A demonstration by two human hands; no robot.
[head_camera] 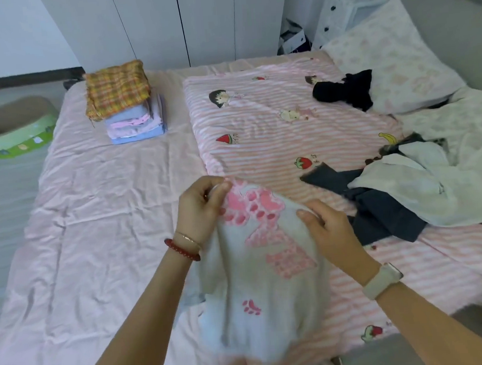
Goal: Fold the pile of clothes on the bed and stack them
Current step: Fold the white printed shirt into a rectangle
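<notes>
A white garment with pink paw prints (266,289) hangs in front of me above the near edge of the bed. My left hand (200,209) pinches its upper left edge. My right hand (330,227) grips its upper right edge. A stack of folded clothes (133,121), topped by an orange plaid piece (116,88), stands at the far left of the bed. Unfolded clothes lie at the right: a dark blue garment (381,212), a white one (423,195) over it, and a black one (344,89) farther back.
The bed has a pink sheet (80,222) on the left and a pink striped cartoon quilt (273,128) on the right. A pillow (390,55) lies at the far right. A green round basket (14,132) sits on the floor at left. White wardrobe doors (180,24) stand behind.
</notes>
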